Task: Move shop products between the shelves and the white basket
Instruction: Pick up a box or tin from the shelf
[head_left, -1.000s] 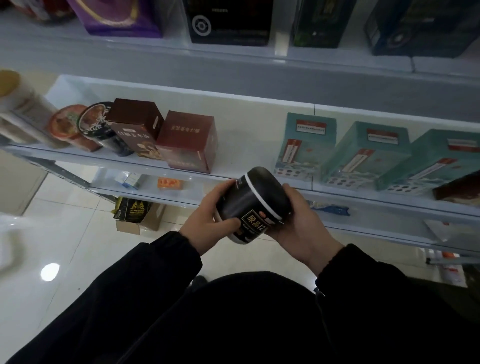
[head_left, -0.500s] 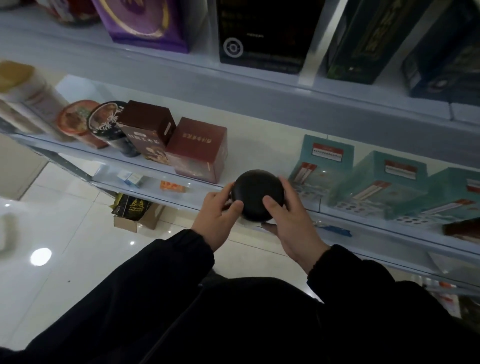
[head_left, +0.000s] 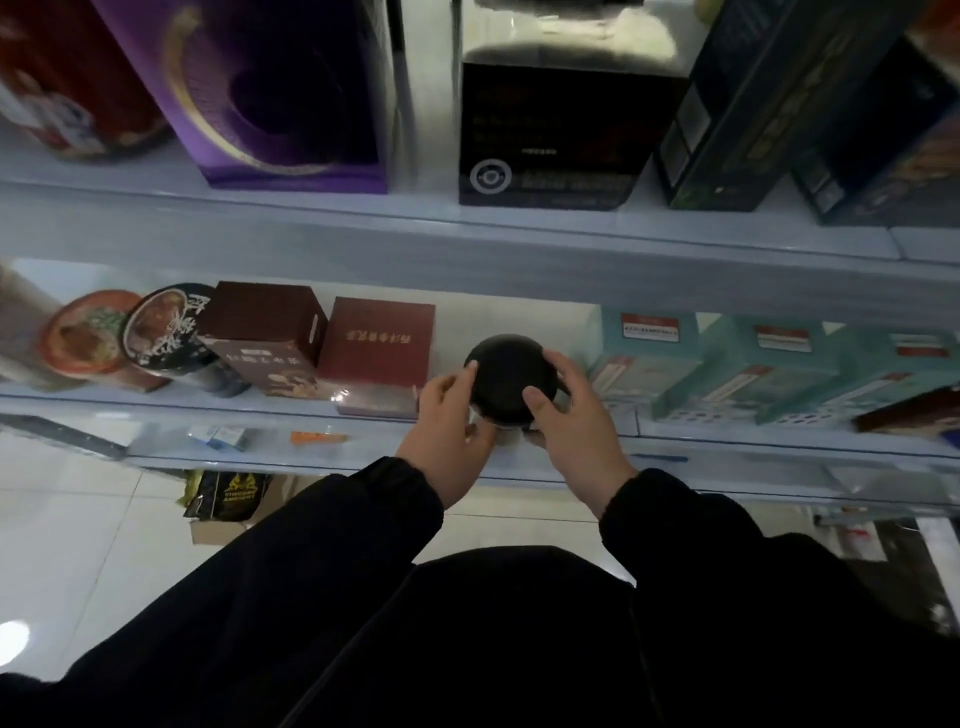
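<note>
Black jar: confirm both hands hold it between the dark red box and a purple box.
One detail is wrong. The head view shows the left hand and right hand holding the black jar between the dark red box and a teal box; the purple box stands on the shelf above.

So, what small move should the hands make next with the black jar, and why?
Probably slide the black jar a little deeper into the gap before letting go. The left hand and right hand both grip it near the front edge of the shelf, between the dark red box and the teal box, and the gap looks wide enough.
</note>
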